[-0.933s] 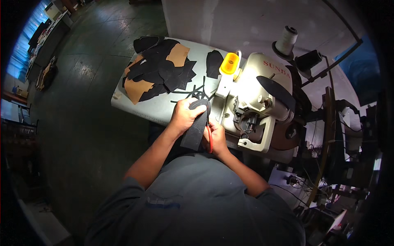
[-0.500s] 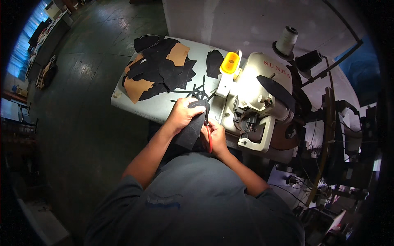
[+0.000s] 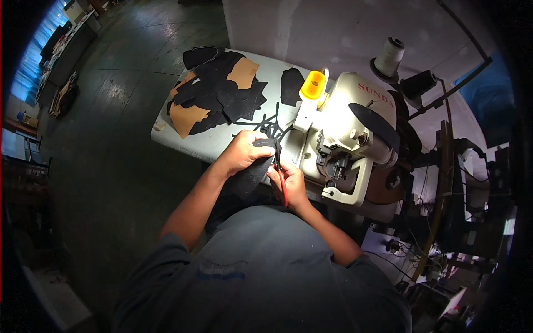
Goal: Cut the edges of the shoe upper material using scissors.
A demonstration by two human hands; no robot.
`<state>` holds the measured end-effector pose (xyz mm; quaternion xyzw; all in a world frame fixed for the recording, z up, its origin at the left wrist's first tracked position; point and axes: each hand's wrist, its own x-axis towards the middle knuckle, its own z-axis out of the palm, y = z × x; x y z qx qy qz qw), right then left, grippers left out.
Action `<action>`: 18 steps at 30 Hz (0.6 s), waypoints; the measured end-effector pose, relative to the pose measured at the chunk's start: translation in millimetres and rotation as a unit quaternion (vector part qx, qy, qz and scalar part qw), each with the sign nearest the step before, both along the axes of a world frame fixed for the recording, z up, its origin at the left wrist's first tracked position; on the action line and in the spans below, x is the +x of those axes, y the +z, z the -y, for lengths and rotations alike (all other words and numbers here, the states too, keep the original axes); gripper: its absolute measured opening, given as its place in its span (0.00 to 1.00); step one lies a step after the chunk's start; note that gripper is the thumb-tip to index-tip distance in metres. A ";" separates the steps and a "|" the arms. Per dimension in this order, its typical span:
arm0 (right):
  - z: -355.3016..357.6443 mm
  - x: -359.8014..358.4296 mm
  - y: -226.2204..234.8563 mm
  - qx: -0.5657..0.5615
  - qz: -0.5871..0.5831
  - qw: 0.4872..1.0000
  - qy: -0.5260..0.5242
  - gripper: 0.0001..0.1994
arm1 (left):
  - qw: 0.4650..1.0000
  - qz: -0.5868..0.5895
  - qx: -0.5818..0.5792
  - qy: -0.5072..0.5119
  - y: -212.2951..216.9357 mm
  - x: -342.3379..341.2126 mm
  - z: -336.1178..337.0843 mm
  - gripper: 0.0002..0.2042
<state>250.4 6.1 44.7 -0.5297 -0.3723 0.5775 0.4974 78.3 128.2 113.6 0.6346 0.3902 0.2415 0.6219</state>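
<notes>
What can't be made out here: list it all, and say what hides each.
Head view: the blade tips of the red-handled scissors, dark and lost against the black piece.
Head view: the left hand's fingers underneath, hidden by the black piece.
Head view: the lower layers in the pile of black and tan pieces, covered by those on top.
Head view: the full extent of the blue surface, cut off by the dark fisheye rim.

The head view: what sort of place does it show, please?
Probably a sewing workshop: a sewing machine stands at the table, with thread cones near it and a pile of cut pieces on the tabletop.
</notes>
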 end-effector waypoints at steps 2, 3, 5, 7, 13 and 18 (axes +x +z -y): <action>-0.7 -1.0 2.9 0.005 0.025 1.000 0.002 0.09 | 1.000 0.005 -0.001 -0.003 1.2 -2.4 -1.6 0.09; -0.3 -0.8 5.9 0.005 0.025 1.000 0.003 0.09 | 1.000 0.002 -0.006 -0.011 4.5 -3.4 -1.6 0.09; 0.8 -0.4 12.1 -0.012 0.008 1.000 0.017 0.10 | 1.000 0.000 -0.012 -0.018 5.7 -7.2 -4.0 0.09; 1.9 2.0 5.6 -0.010 0.006 1.000 0.029 0.10 | 0.997 -0.032 -0.013 -0.062 4.8 -12.6 -10.5 0.09; 3.1 -3.2 16.3 -0.010 -0.020 0.999 0.044 0.11 | 0.992 -0.035 0.021 -0.116 8.9 -18.7 -22.7 0.10; 4.0 -1.6 12.5 -0.016 -0.033 0.998 0.056 0.11 | 0.988 -0.051 0.020 -0.147 14.2 -24.2 -33.6 0.12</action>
